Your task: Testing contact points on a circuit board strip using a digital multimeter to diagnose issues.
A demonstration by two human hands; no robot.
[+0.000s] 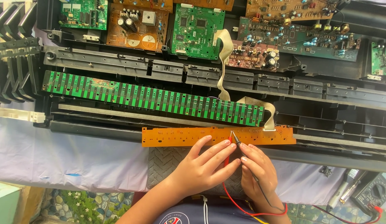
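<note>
Probes meet on the orange circuit board [180,137] — a long strip lying across the front edge of the opened keyboard chassis [118,62]. Left hand [203,168] pinches the red probe [229,153], right hand [259,172] grips the black probe [242,151], both tips touching the board close together. Behind it lies the green key-contact board [118,93]; a multimeter [373,193] sits far right.

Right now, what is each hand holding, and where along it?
Left hand: red probe, mid-shaft. Right hand: black probe, near its tip. Both tips touch the orange board.
</note>
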